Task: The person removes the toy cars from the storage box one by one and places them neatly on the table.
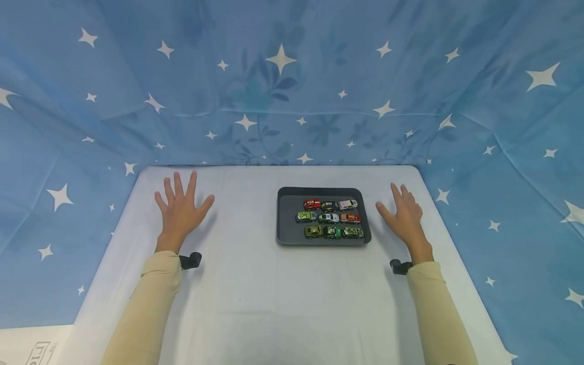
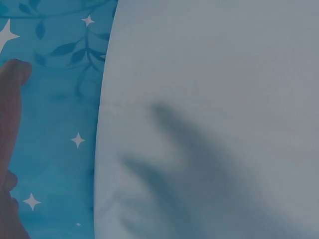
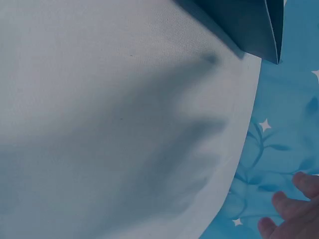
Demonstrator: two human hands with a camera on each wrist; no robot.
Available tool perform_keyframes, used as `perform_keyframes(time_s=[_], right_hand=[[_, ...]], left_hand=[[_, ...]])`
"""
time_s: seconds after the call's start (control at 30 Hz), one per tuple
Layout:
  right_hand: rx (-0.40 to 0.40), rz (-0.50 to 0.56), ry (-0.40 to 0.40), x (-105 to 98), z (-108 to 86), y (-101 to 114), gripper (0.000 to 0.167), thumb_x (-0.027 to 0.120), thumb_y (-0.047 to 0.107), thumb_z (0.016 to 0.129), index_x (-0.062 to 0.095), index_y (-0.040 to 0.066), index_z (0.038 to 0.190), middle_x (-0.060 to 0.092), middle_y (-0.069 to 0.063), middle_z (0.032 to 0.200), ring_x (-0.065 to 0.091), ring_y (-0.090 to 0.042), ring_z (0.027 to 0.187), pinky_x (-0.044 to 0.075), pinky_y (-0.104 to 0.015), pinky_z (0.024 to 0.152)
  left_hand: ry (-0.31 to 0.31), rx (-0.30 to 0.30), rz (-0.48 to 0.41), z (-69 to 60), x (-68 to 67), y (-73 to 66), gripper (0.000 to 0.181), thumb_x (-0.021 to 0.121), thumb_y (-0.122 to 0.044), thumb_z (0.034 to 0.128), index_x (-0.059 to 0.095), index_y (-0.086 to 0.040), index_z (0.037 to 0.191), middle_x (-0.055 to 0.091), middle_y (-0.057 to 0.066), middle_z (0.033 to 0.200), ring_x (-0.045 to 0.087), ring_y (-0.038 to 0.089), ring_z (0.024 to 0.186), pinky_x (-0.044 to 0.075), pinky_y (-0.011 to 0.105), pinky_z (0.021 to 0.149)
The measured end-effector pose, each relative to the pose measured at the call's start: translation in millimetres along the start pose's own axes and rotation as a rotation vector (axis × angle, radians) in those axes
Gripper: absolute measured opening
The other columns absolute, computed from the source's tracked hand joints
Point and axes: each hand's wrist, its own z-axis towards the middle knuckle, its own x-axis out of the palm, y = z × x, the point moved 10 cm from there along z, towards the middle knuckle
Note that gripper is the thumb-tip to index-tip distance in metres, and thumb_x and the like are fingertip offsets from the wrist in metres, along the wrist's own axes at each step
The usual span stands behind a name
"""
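A dark grey tray [image 1: 287, 223] lies on the white table, right of the middle. Several toy cars [image 1: 328, 218] stand in it in three rows, toward its right side; red, white, yellow-green and camouflage ones can be made out. My left hand [image 1: 179, 210] hovers over the left part of the table with its fingers spread, holding nothing. Just to the right of the tray is my right hand [image 1: 405, 218], its fingers loosely extended and nothing in them. In the right wrist view, part of the tray [image 3: 234, 22] shows at the top, with several fingertips [image 3: 286, 204] low on the right.
The white table [image 1: 246, 289] reaches back to a blue curtain [image 1: 319, 91] with white stars, which also hangs along both sides. Each wrist wears a small black camera, one at the left wrist [image 1: 190, 260] and one at the right wrist [image 1: 400, 267]. Hand shadows fall on the cloth.
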Motion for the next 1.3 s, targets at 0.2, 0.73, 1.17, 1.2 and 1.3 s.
perform_keyframes(time_s=[0.2,0.73,1.17,1.2,1.3], right_hand=[[0.034,0.129,0.083,9,-6.2,-2,0.086,0.061,0.047,0.108,0.019,0.006,0.172,0.012,-0.032,0.173,0.013,-0.057,0.157,0.008,-0.08,0.119],[0.073,0.349,0.25,41,-40.3,-4,0.101,0.076,0.047,0.1,0.012,0.024,0.175,0.017,-0.024,0.175,0.018,-0.051,0.158,0.02,-0.079,0.118],[0.055,0.378,0.264,65,-56.7,-6,0.087,0.076,0.039,0.102,0.03,0.015,0.171,0.029,-0.023,0.172,0.018,-0.05,0.159,0.015,-0.073,0.123],[0.054,0.384,0.267,66,-57.0,-6,0.085,0.075,0.039,0.102,0.032,0.014,0.17,0.029,-0.023,0.172,0.019,-0.05,0.158,0.015,-0.073,0.123],[0.042,0.401,0.282,68,-58.2,-6,0.081,0.075,0.038,0.102,0.035,0.012,0.169,0.03,-0.022,0.172,0.019,-0.05,0.158,0.015,-0.072,0.123]], left_hand=[[0.003,0.001,-0.008,0.2,1.7,-0.3,0.092,0.051,-0.06,0.1059,0.009,-0.016,0.174,-0.006,0.033,0.174,-0.02,0.05,0.158,-0.015,0.079,0.115],[0.019,-0.001,-0.04,2.3,0.7,-5.1,0.091,0.051,-0.059,0.1065,0.008,-0.015,0.174,-0.006,0.034,0.173,-0.021,0.049,0.158,-0.016,0.078,0.116],[0.045,0.005,-0.052,4.2,6.8,-9.5,0.092,0.052,-0.059,0.1066,0.008,-0.014,0.174,-0.003,0.035,0.173,-0.019,0.05,0.158,-0.014,0.078,0.117],[0.049,0.006,-0.053,4.3,7.3,-10.3,0.092,0.052,-0.059,0.1066,0.007,-0.015,0.174,-0.004,0.035,0.173,-0.019,0.05,0.158,-0.014,0.078,0.117],[0.054,0.012,-0.061,5.4,8.4,-13.6,0.093,0.052,-0.059,0.1068,0.006,-0.015,0.174,-0.004,0.034,0.173,-0.019,0.051,0.158,-0.013,0.078,0.117]])
